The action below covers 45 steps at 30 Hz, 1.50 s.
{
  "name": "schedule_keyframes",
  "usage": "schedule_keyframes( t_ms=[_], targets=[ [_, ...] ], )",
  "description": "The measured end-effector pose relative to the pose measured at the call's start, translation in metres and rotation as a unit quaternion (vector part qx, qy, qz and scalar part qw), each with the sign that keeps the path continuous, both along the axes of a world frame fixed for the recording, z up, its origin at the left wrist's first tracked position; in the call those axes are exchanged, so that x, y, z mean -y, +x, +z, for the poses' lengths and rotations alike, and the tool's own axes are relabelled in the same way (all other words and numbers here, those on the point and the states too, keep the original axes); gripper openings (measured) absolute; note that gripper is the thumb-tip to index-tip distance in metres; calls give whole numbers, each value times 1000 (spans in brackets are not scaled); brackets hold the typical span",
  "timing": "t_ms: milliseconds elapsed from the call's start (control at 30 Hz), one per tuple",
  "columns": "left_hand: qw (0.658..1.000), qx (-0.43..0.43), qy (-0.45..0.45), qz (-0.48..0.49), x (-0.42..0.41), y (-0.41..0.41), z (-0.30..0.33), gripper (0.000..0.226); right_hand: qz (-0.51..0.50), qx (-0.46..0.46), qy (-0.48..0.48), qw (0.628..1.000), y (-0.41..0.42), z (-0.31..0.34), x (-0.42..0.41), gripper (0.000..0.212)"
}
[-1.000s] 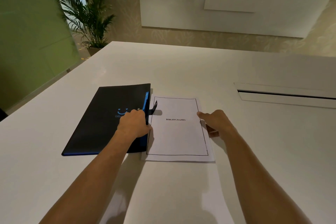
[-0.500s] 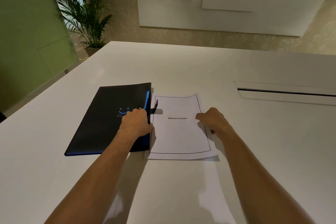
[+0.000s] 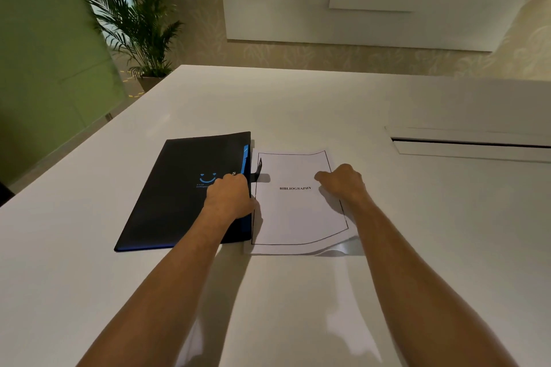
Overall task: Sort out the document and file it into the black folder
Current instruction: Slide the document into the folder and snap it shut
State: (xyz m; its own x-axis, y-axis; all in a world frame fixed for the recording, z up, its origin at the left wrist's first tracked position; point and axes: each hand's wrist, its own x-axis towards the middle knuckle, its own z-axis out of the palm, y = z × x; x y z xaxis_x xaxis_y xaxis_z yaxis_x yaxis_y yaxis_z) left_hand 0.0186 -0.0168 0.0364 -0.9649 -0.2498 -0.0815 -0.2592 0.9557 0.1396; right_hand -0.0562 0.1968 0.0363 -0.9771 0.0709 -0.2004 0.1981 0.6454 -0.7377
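Note:
A black folder (image 3: 179, 188) with a blue smile logo and blue edge lies closed on the white table (image 3: 298, 104). Its black strap sticks out on the right side. Right beside it lies the white document (image 3: 292, 211), headed BIBLIOGRAPHY inside a black border. My left hand (image 3: 229, 197) rests curled on the folder's right edge, fingers over the opening side. My right hand (image 3: 343, 182) grips the document's right edge, and that edge curls up off the table, with the near right corner lifted.
A long recessed slot (image 3: 471, 144) is cut into the table at the right. A potted palm (image 3: 134, 24) stands beyond the table's far left corner, next to a green wall (image 3: 44, 53).
My right hand has moved left and closed on the document's right edge, which now bows upward. The left hand stays on the folder's edge.

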Motion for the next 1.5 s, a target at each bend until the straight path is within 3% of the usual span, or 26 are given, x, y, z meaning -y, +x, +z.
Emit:
schedule_keyframes(
  t_ms=[133,200,433,533,633,933,1067,1300,1500],
  targets=[
    [1000,-3,-3,-2,1,0,-2,35,-35,76,-222,971,-2,-8,-13,34],
    [1000,-4,-2,-3,1,-1,-1,35,-29,96,-250,963,-5,-5,-17,27],
    [1000,1,9,-4,3,-1,-2,34,5,112,-241,964,-4,3,-15,27],
    [1000,-6,11,-2,3,-1,-4,33,-24,110,-245,963,1,2,-21,11],
    [1000,-9,9,-1,4,0,-4,33,-37,109,-260,959,2,-1,-26,15],
    [1000,-9,10,-1,2,1,-4,29,72,61,-97,991,13,3,-16,15],
    [1000,-10,17,1,2,1,-3,28,83,39,-67,994,15,3,-9,35],
    [999,0,28,-23,7,5,4,26,54,45,-172,983,16,0,-24,45],
    [998,11,55,-26,15,9,11,21,3,-9,-261,965,13,9,-46,46]
  ],
)
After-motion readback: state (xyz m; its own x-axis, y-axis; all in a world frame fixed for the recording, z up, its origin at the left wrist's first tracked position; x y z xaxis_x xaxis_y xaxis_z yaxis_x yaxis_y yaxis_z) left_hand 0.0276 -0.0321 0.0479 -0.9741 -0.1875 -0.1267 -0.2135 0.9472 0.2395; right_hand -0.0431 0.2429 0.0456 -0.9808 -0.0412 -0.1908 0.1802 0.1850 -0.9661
